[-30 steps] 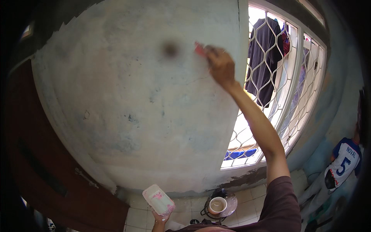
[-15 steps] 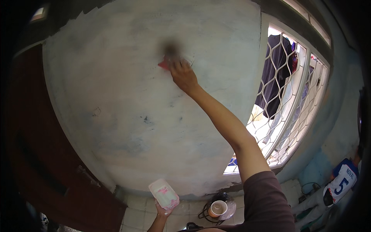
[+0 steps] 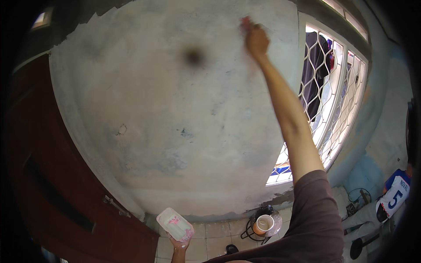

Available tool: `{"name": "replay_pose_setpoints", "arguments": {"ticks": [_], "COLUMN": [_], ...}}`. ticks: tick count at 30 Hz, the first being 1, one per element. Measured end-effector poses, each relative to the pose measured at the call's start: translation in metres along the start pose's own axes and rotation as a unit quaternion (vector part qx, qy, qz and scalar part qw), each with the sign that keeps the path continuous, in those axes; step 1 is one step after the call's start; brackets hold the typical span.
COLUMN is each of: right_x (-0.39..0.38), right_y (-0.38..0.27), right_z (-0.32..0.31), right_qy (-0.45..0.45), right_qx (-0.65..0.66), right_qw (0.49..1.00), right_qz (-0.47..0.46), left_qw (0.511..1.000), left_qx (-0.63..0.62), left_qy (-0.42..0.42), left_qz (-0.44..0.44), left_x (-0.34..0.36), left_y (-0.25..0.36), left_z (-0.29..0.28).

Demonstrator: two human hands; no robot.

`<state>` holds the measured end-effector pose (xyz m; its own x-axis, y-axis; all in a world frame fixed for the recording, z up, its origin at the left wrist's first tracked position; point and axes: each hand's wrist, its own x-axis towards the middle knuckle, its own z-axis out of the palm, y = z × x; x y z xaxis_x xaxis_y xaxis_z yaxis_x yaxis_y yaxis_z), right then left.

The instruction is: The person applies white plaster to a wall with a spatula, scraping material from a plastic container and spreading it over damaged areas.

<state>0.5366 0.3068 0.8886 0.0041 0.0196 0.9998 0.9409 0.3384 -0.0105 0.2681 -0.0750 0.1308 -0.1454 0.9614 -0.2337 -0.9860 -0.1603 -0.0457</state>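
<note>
My right arm reaches high up a patchy white and grey-blue wall (image 3: 144,87). At its end, my right hand (image 3: 258,41) is closed round a small red scraper (image 3: 246,23), which lies at or close to the wall's upper right part. Motion blurs the scraper's edge, so contact with the wall is hard to judge. Low down, my left hand (image 3: 179,245) grips a white rectangular plastic tub (image 3: 175,224) from beneath. Pink smears and a pale paste show in the tub.
Right of the wall is a window with a white wavy grille (image 3: 324,96). A dark red door (image 3: 66,175) stands left. Below, a white and orange bucket (image 3: 264,224) rests on a round stool (image 3: 275,223). Another person (image 3: 392,197) is at far right.
My right hand has swept up and to the right across the wall with the red scraper. The view has shifted slightly, and my left hand still holds the tub low down.
</note>
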Motion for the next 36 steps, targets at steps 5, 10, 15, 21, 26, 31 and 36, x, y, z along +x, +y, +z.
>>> {"name": "replay_pose_setpoints", "arguments": {"ticks": [5,10,15,21,26,31,36], "right_x": [-0.158,-0.211,-0.056,-0.004,-0.186,-0.229,-0.135], "right_y": [-0.086,-0.096,-0.083,-0.065,-0.1,-0.123,-0.109], "right_z": [0.058,0.017,-0.027,0.036,0.06,0.0,-0.016], "right_qy": [-0.015,-0.162,0.07,0.018,-0.072,-0.252,-0.051], "right_qx": [0.019,0.159,0.162,-0.027,0.013,0.186,0.41], "right_qw": [0.959,0.912,0.95,0.989,0.952,0.906,0.906], "right_qz": [-0.281,-0.343,-0.258,-0.145,-0.296,-0.285,0.092], "left_qw": [0.989,0.996,0.99,0.984,0.99,0.996,0.996], "left_qx": [0.093,0.008,0.012,0.03,0.016,0.017,0.063], "left_qy": [-0.111,-0.056,-0.133,-0.172,-0.135,-0.082,-0.051], "left_qz": [-0.034,-0.073,-0.053,0.026,0.038,-0.007,0.038], "left_x": [0.021,0.041,-0.001,0.0,-0.004,-0.022,-0.045], "left_y": [-0.048,-0.035,-0.025,-0.024,-0.015,0.016,0.029], "left_z": [0.06,0.073,0.115,0.056,0.022,0.037,0.042]}}
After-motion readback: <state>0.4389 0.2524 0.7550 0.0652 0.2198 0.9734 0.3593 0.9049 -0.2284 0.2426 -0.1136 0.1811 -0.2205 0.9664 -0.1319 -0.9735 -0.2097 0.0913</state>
